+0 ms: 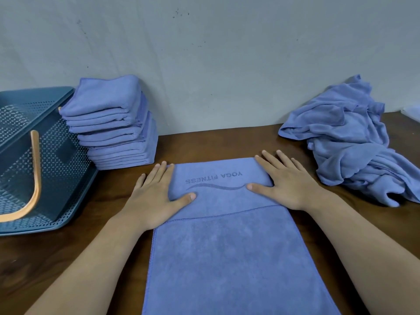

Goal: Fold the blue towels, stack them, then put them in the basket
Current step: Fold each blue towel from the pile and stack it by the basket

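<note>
A long blue towel (pixel 227 253) lies flat on the table in front of me, running from the near edge away from me. Its far end is folded back, with "YOGA FITNESS" printed on the flap. My left hand (pixel 154 196) lies flat on the flap's left edge, thumb on the cloth. My right hand (pixel 284 180) presses flat on the flap's right edge. A stack of several folded blue towels (pixel 113 123) stands at the back left against the wall. Beside the stack, at the far left, sits the teal perforated basket (pixel 45 160) with an orange handle.
A loose heap of unfolded blue towels (pixel 354 142) lies at the back right. The brown wooden table (pixel 68 258) shows bare wood on both sides of the flat towel. A grey wall rises behind the table.
</note>
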